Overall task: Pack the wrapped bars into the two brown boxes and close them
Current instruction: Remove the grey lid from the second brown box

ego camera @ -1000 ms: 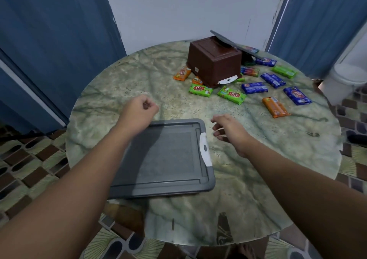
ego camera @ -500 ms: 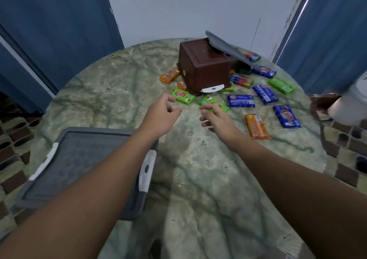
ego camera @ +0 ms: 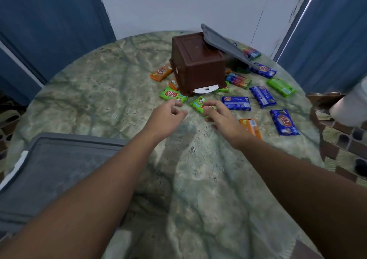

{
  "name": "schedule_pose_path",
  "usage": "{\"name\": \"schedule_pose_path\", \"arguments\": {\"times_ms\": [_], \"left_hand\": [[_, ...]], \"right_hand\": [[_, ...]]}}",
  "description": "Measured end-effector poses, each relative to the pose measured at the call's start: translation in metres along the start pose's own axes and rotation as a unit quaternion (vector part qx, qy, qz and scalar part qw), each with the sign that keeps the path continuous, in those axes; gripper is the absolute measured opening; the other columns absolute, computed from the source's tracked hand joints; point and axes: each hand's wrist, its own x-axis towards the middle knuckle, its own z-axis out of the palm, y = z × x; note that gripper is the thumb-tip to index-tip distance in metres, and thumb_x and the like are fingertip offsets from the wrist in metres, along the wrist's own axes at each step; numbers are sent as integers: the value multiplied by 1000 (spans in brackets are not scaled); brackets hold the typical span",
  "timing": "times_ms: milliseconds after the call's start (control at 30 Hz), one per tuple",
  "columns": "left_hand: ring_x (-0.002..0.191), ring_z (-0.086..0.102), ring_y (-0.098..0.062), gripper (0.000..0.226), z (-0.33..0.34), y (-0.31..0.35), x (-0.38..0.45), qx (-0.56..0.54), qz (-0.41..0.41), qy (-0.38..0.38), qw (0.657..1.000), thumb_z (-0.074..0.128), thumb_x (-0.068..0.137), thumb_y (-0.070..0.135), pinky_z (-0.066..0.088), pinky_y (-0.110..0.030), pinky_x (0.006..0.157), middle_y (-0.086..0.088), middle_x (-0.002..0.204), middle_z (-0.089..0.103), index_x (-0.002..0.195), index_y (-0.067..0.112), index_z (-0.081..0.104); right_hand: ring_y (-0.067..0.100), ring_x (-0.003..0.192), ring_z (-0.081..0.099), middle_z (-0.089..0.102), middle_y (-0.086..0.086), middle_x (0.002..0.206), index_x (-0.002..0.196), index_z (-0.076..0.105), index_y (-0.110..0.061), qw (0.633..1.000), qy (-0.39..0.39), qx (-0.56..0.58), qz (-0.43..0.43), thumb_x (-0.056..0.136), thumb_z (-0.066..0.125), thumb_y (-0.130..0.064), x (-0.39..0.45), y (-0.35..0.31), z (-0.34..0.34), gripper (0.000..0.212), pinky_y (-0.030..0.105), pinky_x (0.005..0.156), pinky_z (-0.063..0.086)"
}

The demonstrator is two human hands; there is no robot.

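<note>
We're at the very start of the packing, by our reading: both hands are out over the bench (ego camera: 99, 104) and nothing is boxed yet. Our right hand (ego camera: 222, 115) is down on the nearest green bar (ego camera: 198, 105), fingers (ego camera: 208, 108) curled over its near end, though we can't tell whether they've truly closed on it or are only touching. Our left hand (ego camera: 166, 115) hovers just beside it, fingers loosely bent and holding nothing. The other wrapped bars, green, blue and orange, lie scattered flat around the brown box (ego camera: 196, 66), which sits bottom-up with a white latch tab (ego camera: 205, 89) at its near foot and a grey lid (ego camera: 224, 44) leaning on its far side. A second grey lid (ego camera: 59, 169) lies flat at our near left. We see only one brown box; the other may be hidden behind it.

Next, we judge, the box must be turned upright before any bar can go in, with care for the bars tucked against its base.
</note>
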Motion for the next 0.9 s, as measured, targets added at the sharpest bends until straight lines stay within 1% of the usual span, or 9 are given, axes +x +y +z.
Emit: {"name": "schedule_pose_path", "arguments": {"times_ms": [133,233,400,467,533,633,733,800,900], "left_hand": [[91,68,-16,34,27,8,12,-9,-24,-12,1000,69,92,40,49,-28,67,7,93,69,122,23,65],[90,68,-16,34,53,24,20,8,-45,8,999,68,93,37,54,-31,71,7,94,69,122,21,64],[89,67,-17,35,98,58,30,18,-74,60,995,70,93,35,52,-30,76,2,96,70,123,19,65],[85,66,-15,34,111,71,34,13,-80,80,993,70,93,33,50,-27,71,0,98,70,123,19,65],[78,64,-8,31,118,79,39,17,-82,92,992,69,94,32,47,-21,61,0,97,69,122,20,64],[66,62,1,23,125,85,50,6,-84,98,992,68,95,29,44,-15,54,-1,92,70,115,19,64],[72,68,-15,17,134,96,67,-1,-63,95,993,69,92,31,56,-28,71,-2,88,70,106,22,66],[70,65,-18,15,142,104,78,-9,-59,86,995,69,91,32,57,-36,70,2,84,69,103,23,66],[67,60,-11,16,155,115,94,5,-45,84,995,68,93,32,46,-23,60,6,82,67,106,22,66]], "right_hand": [[11,98,62,66,2,108,123,63,-32,1000,-22,4,-5,101,61,-42,18,8,-26,25,27,81,46],[12,98,64,67,1,106,115,65,-41,999,-54,0,-9,94,65,-51,36,18,-53,23,36,90,50],[-10,78,60,63,-9,93,125,60,-28,992,-120,-7,-23,102,60,-38,53,24,-100,25,20,78,44],[-1,88,62,64,-6,96,124,61,-32,992,-124,-18,-29,101,61,-44,60,26,-117,26,25,84,46],[10,99,64,68,-1,106,120,61,-38,991,-122,-44,-24,99,61,-51,70,27,-130,25,34,92,50],[6,90,63,66,-9,92,120,60,-33,992,-112,-57,-27,100,61,-45,83,22,-144,23,32,86,49],[7,84,60,63,-7,91,122,60,-28,994,-77,-69,-46,102,60,-39,92,18,-157,23,30,76,47],[11,85,60,65,-1,96,121,60,-27,995,-57,-72,-47,103,59,-38,98,18,-167,21,33,78,49],[13,85,61,66,1,95,118,61,-25,996,-11,-70,-50,104,58,-33,108,18,-182,17,31,75,48]]}}
